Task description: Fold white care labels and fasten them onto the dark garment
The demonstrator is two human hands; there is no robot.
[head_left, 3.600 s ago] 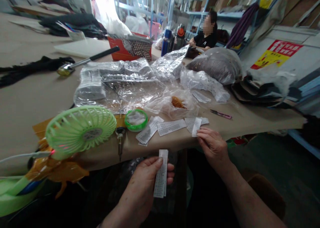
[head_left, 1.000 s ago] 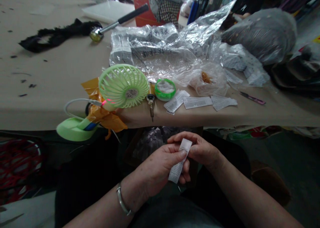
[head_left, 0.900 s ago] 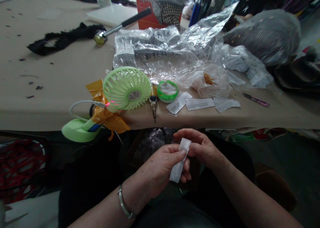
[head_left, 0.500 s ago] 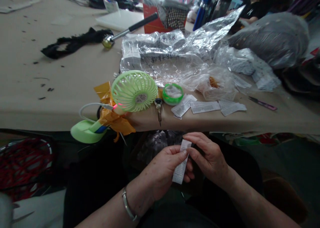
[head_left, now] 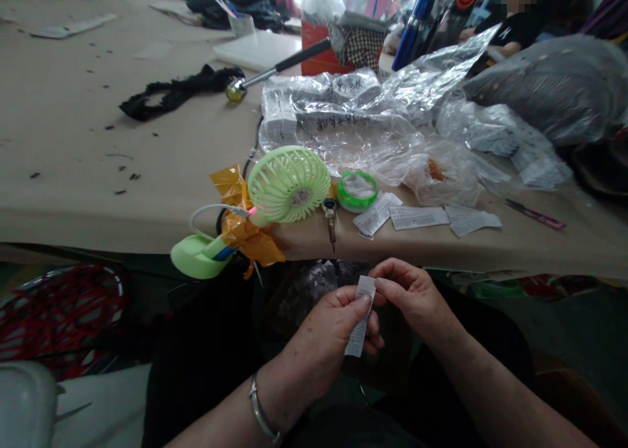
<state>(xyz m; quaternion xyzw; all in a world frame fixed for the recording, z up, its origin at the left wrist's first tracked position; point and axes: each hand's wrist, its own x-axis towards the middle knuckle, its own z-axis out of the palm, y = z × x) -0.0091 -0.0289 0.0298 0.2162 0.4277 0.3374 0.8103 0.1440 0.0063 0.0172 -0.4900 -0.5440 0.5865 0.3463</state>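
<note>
Drawn back from the worktop (head_left: 186, 137), the right hand (head_left: 419, 297) is pinching the top corner of a printed label (head_left: 358, 338) the left hand (head_left: 328, 333) is clasping between thumb and fingers.

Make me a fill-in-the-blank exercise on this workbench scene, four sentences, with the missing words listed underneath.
1. The left hand presses on the narrow printed strip with its ____.
2. The metal bangle is worn on the ____ wrist.
3. In the picture, the pink-handled snips lie to the ____ of the paper labels on the table.
4. The round-headed fan is light ____ in colour.

Missing words: thumb; left; right; green.
</note>
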